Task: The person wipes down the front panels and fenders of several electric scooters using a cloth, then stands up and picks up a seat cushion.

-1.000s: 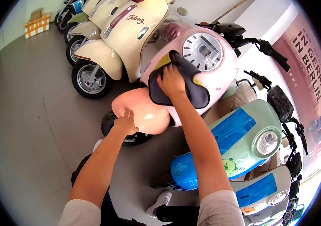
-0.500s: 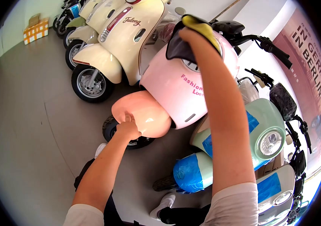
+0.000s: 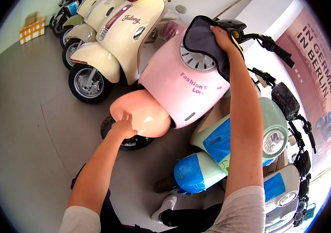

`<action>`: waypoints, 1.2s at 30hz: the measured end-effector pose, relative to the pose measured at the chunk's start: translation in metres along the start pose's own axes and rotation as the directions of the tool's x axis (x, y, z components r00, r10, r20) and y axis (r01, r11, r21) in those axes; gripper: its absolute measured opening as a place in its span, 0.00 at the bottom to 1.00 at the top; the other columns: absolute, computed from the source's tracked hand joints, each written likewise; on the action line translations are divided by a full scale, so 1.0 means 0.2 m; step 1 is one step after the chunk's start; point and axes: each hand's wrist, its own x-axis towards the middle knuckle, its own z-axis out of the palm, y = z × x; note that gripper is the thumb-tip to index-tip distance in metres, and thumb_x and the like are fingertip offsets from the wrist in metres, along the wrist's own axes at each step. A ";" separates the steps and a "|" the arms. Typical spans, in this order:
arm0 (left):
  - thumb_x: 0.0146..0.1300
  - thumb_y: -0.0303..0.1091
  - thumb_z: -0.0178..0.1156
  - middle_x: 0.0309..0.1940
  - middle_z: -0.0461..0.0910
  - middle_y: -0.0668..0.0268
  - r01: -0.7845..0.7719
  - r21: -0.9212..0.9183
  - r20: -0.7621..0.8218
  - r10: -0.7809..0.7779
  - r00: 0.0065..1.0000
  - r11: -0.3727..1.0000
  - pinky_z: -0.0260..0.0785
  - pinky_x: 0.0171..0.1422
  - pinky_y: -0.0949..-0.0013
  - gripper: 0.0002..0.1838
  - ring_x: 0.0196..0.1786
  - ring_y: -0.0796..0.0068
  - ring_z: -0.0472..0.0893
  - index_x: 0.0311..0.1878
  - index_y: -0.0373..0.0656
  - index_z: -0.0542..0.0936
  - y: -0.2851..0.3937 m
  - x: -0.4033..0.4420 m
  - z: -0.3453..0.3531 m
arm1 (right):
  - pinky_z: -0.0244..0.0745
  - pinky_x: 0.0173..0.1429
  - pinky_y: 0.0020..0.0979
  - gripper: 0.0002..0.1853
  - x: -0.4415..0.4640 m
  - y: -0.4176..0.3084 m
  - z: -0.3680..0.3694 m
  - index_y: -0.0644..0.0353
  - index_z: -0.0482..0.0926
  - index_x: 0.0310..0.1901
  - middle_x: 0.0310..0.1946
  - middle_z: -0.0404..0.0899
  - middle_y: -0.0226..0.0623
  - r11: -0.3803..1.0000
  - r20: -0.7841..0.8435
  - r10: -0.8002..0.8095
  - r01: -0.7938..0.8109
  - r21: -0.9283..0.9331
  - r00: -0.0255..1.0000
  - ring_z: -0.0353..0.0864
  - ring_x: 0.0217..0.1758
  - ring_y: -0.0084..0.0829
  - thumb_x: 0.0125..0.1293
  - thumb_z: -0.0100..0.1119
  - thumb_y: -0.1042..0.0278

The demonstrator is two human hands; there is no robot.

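Note:
A pink scooter (image 3: 165,73) stands in front of me, with pink lettering on its body and a round headlight (image 3: 197,58). My right hand (image 3: 223,39) is on a dark grey cloth (image 3: 202,35) with a black edge and a little yellow showing, fingers pressed against it. That cloth lies over the top of the headlight and the scooter's upper front. My left hand (image 3: 124,127) rests on the scooter's orange-pink front fender (image 3: 146,112), fingers apart and holding nothing. The front wheel (image 3: 134,143) shows below the fender.
Cream scooters (image 3: 124,39) stand in a row at the upper left. A green scooter (image 3: 212,171) with blue film and a white one (image 3: 289,180) are at the right. Black handlebars (image 3: 276,48) stick out at upper right. An orange-and-white box (image 3: 32,31) sits by the wall.
My right hand has moved the cloth up and right, from the pink body to the headlight's top, uncovering the lettering. The cloth has flipped from folded to spread. My left hand stays on the fender.

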 end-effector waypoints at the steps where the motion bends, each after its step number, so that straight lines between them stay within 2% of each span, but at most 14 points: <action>1: 0.63 0.52 0.64 0.84 0.33 0.52 0.001 -0.009 -0.002 -0.001 1.000 1.000 0.70 0.72 0.54 0.56 0.74 0.47 0.70 0.83 0.42 0.42 0.00 0.00 0.00 | 0.58 0.76 0.30 0.32 -0.01 0.01 0.00 0.61 0.74 0.69 0.67 0.76 0.44 1.000 0.001 0.002 -0.002 -0.003 1.000 0.72 0.71 0.38 0.75 0.50 0.43; 3: 0.63 0.51 0.65 0.84 0.33 0.52 0.001 -0.020 -0.002 -0.001 1.000 1.000 0.70 0.72 0.53 0.55 0.74 0.47 0.70 0.83 0.42 0.42 0.01 0.00 0.00 | 0.59 0.77 0.36 0.32 -0.03 0.04 0.01 0.56 0.76 0.68 0.66 0.77 0.48 0.999 -0.062 -0.045 0.046 0.009 0.997 0.72 0.72 0.44 0.73 0.49 0.41; 6: 0.63 0.51 0.65 0.84 0.32 0.52 0.014 -0.023 0.006 -0.013 1.000 1.000 0.69 0.72 0.53 0.55 0.75 0.47 0.69 0.83 0.42 0.42 0.02 -0.02 -0.02 | 0.58 0.77 0.36 0.32 -0.09 0.02 0.01 0.57 0.77 0.67 0.66 0.77 0.48 0.999 -0.131 -0.046 0.049 0.018 0.990 0.72 0.72 0.44 0.73 0.49 0.41; 9: 0.63 0.51 0.64 0.84 0.32 0.52 0.015 -0.026 0.013 -0.015 1.000 1.000 0.69 0.73 0.54 0.55 0.75 0.48 0.68 0.83 0.42 0.42 0.02 -0.01 -0.01 | 0.56 0.77 0.31 0.31 -0.12 0.07 0.04 0.61 0.76 0.68 0.66 0.77 0.47 0.992 -0.206 -0.074 0.094 0.087 0.976 0.71 0.71 0.39 0.74 0.52 0.45; 11: 0.64 0.51 0.64 0.85 0.32 0.58 0.038 -0.020 0.001 -0.038 0.999 0.999 0.69 0.73 0.55 0.54 0.77 0.54 0.66 0.84 0.46 0.43 0.01 0.01 0.01 | 0.56 0.77 0.31 0.31 -0.21 0.02 0.05 0.61 0.76 0.67 0.66 0.77 0.47 0.988 -0.233 -0.041 0.075 0.137 0.972 0.71 0.72 0.39 0.74 0.52 0.45; 12: 0.64 0.51 0.64 0.85 0.32 0.58 0.035 -0.021 0.002 -0.035 0.999 0.999 0.69 0.73 0.55 0.54 0.77 0.54 0.66 0.84 0.46 0.43 0.01 0.01 0.01 | 0.55 0.78 0.32 0.31 -0.25 -0.01 0.05 0.62 0.76 0.67 0.66 0.77 0.47 0.980 -0.257 -0.012 0.062 0.189 0.966 0.71 0.72 0.39 0.74 0.52 0.45; 14: 0.64 0.51 0.63 0.85 0.32 0.58 0.032 -0.010 0.000 -0.032 0.999 0.999 0.69 0.73 0.55 0.53 0.77 0.54 0.66 0.83 0.46 0.43 0.01 0.01 0.01 | 0.56 0.77 0.32 0.30 -0.26 0.03 0.07 0.62 0.76 0.67 0.65 0.77 0.47 0.982 -0.291 -0.029 0.082 0.172 0.956 0.71 0.71 0.39 0.75 0.51 0.46; 15: 0.64 0.51 0.63 0.85 0.32 0.58 0.031 -0.010 0.001 -0.031 1.000 0.999 0.69 0.73 0.55 0.53 0.77 0.54 0.66 0.83 0.46 0.43 0.01 0.01 0.01 | 0.56 0.77 0.32 0.30 -0.27 0.05 0.07 0.62 0.76 0.67 0.65 0.77 0.47 0.972 -0.315 -0.070 0.136 0.190 0.947 0.72 0.71 0.39 0.75 0.51 0.47; 16: 0.63 0.51 0.64 0.84 0.32 0.54 0.017 -0.012 0.001 -0.017 1.000 1.000 0.69 0.73 0.55 0.54 0.76 0.50 0.67 0.83 0.43 0.43 0.01 -0.01 -0.01 | 0.57 0.77 0.32 0.29 -0.28 0.06 0.08 0.62 0.76 0.67 0.64 0.77 0.47 0.960 -0.339 -0.111 0.190 0.208 0.934 0.72 0.70 0.40 0.76 0.50 0.47; 17: 0.63 0.51 0.64 0.84 0.32 0.51 0.004 -0.015 0.000 -0.004 1.000 1.000 0.69 0.73 0.55 0.55 0.75 0.47 0.68 0.83 0.40 0.43 0.01 -0.01 -0.01 | 0.57 0.77 0.35 0.28 -0.29 0.07 0.08 0.59 0.76 0.67 0.65 0.76 0.50 0.969 -0.348 -0.118 0.184 0.163 0.930 0.71 0.73 0.45 0.77 0.47 0.47; 27: 0.63 0.51 0.65 0.84 0.30 0.51 0.007 -0.006 -0.022 -0.007 1.000 1.000 0.69 0.73 0.55 0.56 0.75 0.48 0.68 0.83 0.41 0.42 0.00 0.01 0.01 | 0.57 0.77 0.36 0.28 -0.31 0.09 0.09 0.57 0.76 0.67 0.65 0.77 0.50 0.963 -0.350 -0.137 0.208 0.172 0.927 0.71 0.72 0.46 0.77 0.47 0.46; 33: 0.63 0.50 0.64 0.84 0.32 0.51 0.015 -0.005 0.005 -0.015 1.000 1.000 0.70 0.71 0.55 0.55 0.73 0.48 0.71 0.83 0.41 0.42 0.01 -0.02 -0.01 | 0.58 0.77 0.36 0.30 -0.30 0.06 0.06 0.58 0.76 0.67 0.65 0.77 0.51 0.978 -0.346 -0.072 0.135 0.161 0.935 0.71 0.72 0.46 0.75 0.48 0.45; 35: 0.63 0.51 0.65 0.85 0.33 0.58 0.038 -0.011 -0.007 -0.039 0.999 0.999 0.70 0.72 0.55 0.54 0.77 0.54 0.66 0.84 0.48 0.43 0.01 0.00 0.00 | 0.58 0.77 0.36 0.31 -0.28 0.06 0.04 0.57 0.76 0.67 0.65 0.77 0.52 0.991 -0.303 -0.019 0.058 0.118 0.953 0.72 0.72 0.46 0.73 0.49 0.43; 36: 0.63 0.51 0.65 0.85 0.33 0.58 0.038 -0.009 -0.005 -0.038 0.999 0.999 0.70 0.72 0.55 0.54 0.77 0.54 0.66 0.84 0.48 0.43 0.00 0.00 0.01 | 0.58 0.77 0.36 0.31 -0.27 0.06 0.04 0.57 0.76 0.67 0.65 0.77 0.52 0.991 -0.303 -0.016 0.055 0.120 0.953 0.72 0.72 0.46 0.73 0.49 0.43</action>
